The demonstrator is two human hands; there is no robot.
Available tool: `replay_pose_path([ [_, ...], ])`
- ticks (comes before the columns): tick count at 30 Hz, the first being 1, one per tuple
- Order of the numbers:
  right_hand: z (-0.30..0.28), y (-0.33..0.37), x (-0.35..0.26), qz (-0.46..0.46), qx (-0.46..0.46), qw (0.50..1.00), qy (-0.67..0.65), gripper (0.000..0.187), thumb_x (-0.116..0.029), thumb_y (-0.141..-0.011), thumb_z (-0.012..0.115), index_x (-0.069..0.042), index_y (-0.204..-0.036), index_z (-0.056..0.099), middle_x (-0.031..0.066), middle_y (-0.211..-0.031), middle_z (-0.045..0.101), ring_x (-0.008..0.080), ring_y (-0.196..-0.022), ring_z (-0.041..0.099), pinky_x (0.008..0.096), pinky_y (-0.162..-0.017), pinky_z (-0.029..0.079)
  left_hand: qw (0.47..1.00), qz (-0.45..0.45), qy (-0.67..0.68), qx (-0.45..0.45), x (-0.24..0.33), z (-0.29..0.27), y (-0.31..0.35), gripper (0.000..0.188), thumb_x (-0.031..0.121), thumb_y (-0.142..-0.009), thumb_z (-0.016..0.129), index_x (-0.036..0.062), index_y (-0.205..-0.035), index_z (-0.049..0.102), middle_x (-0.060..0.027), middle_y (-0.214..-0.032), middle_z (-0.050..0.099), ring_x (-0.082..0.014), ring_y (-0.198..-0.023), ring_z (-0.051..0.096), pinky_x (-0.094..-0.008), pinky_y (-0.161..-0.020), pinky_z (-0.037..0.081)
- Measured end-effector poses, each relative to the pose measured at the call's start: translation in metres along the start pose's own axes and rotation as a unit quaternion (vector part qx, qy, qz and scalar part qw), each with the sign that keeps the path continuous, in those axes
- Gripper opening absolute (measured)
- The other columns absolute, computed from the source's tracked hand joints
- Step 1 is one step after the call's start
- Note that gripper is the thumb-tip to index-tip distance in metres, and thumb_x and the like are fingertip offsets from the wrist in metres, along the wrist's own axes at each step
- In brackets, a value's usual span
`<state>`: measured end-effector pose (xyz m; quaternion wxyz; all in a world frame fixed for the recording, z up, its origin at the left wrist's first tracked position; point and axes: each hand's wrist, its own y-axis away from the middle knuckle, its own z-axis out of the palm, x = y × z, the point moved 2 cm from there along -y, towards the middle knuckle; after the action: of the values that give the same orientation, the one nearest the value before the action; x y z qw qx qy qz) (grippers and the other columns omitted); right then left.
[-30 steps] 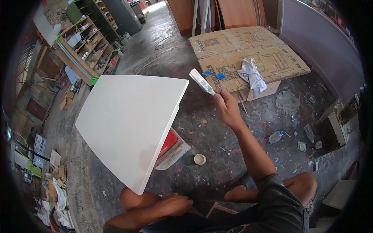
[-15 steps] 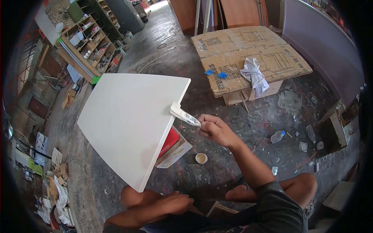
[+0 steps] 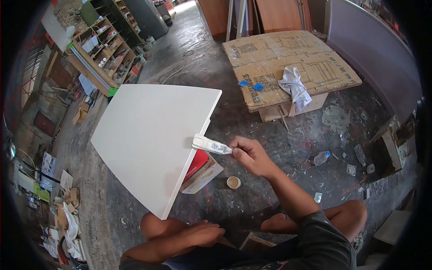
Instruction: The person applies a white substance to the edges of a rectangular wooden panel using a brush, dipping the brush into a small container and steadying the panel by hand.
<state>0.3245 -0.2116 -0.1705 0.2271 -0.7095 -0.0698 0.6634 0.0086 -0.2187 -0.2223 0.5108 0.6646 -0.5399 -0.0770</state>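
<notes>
My right hand (image 3: 250,155) grips the handle of a flat paintbrush (image 3: 210,145), whose white-coated bristles touch the right edge of a large white board (image 3: 148,135). The board lies raised off the floor on a cardboard box (image 3: 202,177), with something red (image 3: 195,164) between them. Near the box, a small open cup of cream-coloured paint (image 3: 233,182) stands on the floor. My left hand (image 3: 204,234) rests low by my bent leg, away from the board; its fingertips are hidden.
A cardboard-covered platform (image 3: 292,63) at the far right bears a crumpled white cloth (image 3: 294,87) and blue scraps (image 3: 258,87). A plastic bottle (image 3: 321,158) and litter dot the floor at right. Cluttered shelves (image 3: 108,49) stand far left. A wooden piece (image 3: 256,243) lies between my legs.
My right hand has drawn the brush nearer to me along the board's right edge, and the brush now lies flatter. The board has shifted very slightly. My left hand stays put.
</notes>
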Motion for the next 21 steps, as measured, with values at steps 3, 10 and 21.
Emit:
replay_pose_path([
  [3, -0.012, -0.014, 0.003, -0.007, 0.071, 0.995, 0.064, 0.016, -0.017, -0.105, 0.057, -0.002, -0.107, 0.064, 0.0034, -0.083, 0.061, 0.0098, -0.080, 0.055, 0.0315, -0.073, 0.047, 1.000, 0.004, 0.004, 0.003, 0.002, -0.004, 0.003, 0.017, 0.012, -0.094, 0.059, 0.0105, -0.110, 0.065, -0.0167, -0.111, 0.068, -0.0407, -0.108, 0.066, -0.0516, -0.090, 0.051],
  [10, -0.035, -0.024, 0.017, -0.021, 0.184, 0.979, 0.080, 0.015, -0.016, -0.103, 0.060, -0.002, -0.105, 0.066, 0.0039, -0.080, 0.061, 0.0118, -0.076, 0.057, 0.0323, -0.072, 0.049, 1.000, 0.000, -0.009, 0.026, 0.006, -0.006, 0.007, 0.017, 0.014, -0.095, 0.059, 0.0112, -0.110, 0.066, -0.0156, -0.111, 0.069, -0.0402, -0.109, 0.067, -0.0523, -0.089, 0.051],
  [21, -0.070, -0.054, 0.020, 0.030, 0.224, 0.955, 0.192, 0.022, -0.024, -0.108, 0.058, -0.003, -0.106, 0.064, 0.0062, -0.077, 0.062, 0.0147, -0.070, 0.057, 0.0338, -0.068, 0.049, 1.000, -0.007, -0.003, 0.018, 0.012, -0.011, 0.009, 0.016, 0.014, -0.096, 0.059, 0.0115, -0.109, 0.067, -0.0163, -0.114, 0.070, -0.0396, -0.111, 0.068, -0.0525, -0.090, 0.052],
])
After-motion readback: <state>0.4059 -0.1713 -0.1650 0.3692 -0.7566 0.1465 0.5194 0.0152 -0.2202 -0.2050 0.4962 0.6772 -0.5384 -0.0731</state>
